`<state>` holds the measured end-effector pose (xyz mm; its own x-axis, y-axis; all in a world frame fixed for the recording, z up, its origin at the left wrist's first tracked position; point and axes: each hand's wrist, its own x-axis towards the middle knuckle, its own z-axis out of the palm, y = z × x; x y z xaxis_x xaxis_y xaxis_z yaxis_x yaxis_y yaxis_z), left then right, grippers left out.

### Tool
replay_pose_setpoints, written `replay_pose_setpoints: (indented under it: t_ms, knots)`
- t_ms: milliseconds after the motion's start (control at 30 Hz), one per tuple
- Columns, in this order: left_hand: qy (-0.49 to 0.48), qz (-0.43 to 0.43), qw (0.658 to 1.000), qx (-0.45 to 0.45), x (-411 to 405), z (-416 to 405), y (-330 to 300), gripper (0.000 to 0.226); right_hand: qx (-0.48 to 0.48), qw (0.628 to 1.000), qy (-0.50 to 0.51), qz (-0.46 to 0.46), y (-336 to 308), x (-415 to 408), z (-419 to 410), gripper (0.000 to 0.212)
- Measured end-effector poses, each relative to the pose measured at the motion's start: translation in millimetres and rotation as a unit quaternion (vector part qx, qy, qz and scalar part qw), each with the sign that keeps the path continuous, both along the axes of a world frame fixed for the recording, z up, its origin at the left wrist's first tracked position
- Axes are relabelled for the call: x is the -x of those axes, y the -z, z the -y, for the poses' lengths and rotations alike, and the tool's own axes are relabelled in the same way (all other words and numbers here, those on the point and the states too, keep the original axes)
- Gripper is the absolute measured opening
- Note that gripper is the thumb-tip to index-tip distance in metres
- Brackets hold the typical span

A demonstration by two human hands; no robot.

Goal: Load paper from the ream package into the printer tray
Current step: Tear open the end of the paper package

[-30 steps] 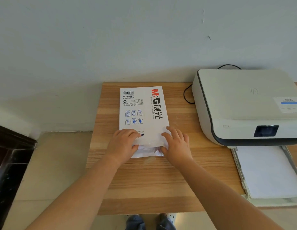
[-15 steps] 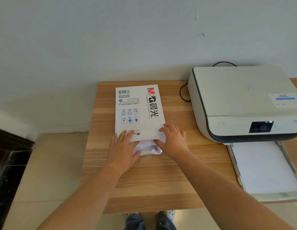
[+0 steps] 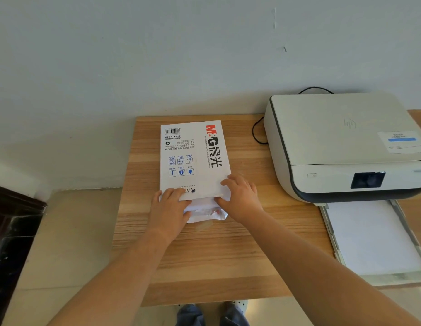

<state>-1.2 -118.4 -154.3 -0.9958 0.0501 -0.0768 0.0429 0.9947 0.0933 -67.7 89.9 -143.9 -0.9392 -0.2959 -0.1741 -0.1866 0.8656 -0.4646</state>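
Head view: ream package (image 3: pixel 193 158) lies flat on wooden surface (image 3: pixel 228 255), left of printer (image 3: pixel 341 147). Printer tray (image 3: pixel 330 231) pulled out, white sheets already in it.

Left hand (image 3: pixel 168 208): fingers, splayed flat half a second ago, now curled over near-left package edge, gripping wrapper. Right hand (image 3: pixel 240 198): fingers curled on near-right corner, unchanged. Crumpled flap (image 3: pixel 206 210) between hands, possibly open; view poor.

Judgement: opening step under way; no sheets drawn out yet.
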Motion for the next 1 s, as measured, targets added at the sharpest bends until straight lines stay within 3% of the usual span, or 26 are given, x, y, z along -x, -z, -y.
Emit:
replay_pose_setpoints:
  t_ms: [1000]
  knots:
    - [0.07,-0.068,0.995,-0.011,17.7,10.8,-2.2,0.013,-0.004,1.0,-0.008,-0.002,0.0,1.9,0.7,0.052]
